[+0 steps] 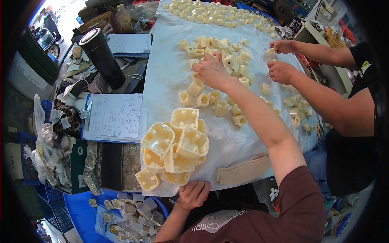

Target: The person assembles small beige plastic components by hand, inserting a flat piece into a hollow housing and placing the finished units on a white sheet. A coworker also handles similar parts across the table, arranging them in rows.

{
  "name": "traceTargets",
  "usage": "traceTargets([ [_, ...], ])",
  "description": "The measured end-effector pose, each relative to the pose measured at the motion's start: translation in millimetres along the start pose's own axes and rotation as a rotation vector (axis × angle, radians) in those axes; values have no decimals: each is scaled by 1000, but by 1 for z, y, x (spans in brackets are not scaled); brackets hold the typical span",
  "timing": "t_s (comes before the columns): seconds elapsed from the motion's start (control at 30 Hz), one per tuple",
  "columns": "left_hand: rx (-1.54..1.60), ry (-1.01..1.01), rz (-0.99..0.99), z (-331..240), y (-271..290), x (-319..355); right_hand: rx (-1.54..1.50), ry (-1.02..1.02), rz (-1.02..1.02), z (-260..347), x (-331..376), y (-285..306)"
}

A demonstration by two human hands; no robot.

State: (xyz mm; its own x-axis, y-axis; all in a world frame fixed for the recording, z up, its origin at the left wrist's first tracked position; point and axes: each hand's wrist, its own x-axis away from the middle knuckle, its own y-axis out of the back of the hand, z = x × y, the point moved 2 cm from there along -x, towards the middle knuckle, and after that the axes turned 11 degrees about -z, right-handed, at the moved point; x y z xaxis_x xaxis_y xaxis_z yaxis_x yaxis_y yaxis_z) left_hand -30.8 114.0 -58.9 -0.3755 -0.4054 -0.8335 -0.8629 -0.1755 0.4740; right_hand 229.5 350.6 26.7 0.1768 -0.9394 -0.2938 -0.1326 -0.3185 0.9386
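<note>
"While the small cream blocks (229, 61) sit heaped mid-sheet, where are the person's hands?"

"Right hand (211, 73) is down at the left side of that heap, fingers bent over the blocks. Its fingertips are hidden, so I can't tell whether it has hold of one."

"And the other?"

"Left hand (194, 195) is curled at the near edge of the white sheet (164, 81), just beside the pile of larger cream cups (193, 141). The palm doesn't show; I can't say if it grips anything."

"How far along does it look?"

"Partway, I'd judge. Blocks lie in separate lots: the middle heap, a smaller group (298, 103) to the right, and a wide scatter (219, 17) at the far end. The cups are piled by themselves. Plenty in the middle is loose, and nothing shows which lot is finished."

"Anyone else there?"

"A co-worker on the right. One hand (282, 46) pinches a block; the other (279, 73) is curled, contents unclear."

"Further out?"

"Tan strips (243, 170) by the near edge, a clipboard (113, 117) and black flask (104, 60) to the left, and a blue tub (79, 210) of mixed parts below."
</note>
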Motion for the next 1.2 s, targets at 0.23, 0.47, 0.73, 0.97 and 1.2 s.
traceTargets([
  [0.23, 1, 7, -5, 0, 0, 3, -164, -170, -48, -42, 5, 3],
  [0.47, -1, 5, -13, -1, -1, 0, -74, -251, 234, -51, 27, -5],
  [0.73, 5, 2, -16, 0, 0, 0, -40, -99, 121, -43, 35, 22],
  [0.97, 4, 10, -27, -1, -1, 1, -107, -25, 105, -39, 55, 30],
  [1.2, 0, 6, -26, -2, -1, -1, -126, -36, 13, -35, 56, 27],
])
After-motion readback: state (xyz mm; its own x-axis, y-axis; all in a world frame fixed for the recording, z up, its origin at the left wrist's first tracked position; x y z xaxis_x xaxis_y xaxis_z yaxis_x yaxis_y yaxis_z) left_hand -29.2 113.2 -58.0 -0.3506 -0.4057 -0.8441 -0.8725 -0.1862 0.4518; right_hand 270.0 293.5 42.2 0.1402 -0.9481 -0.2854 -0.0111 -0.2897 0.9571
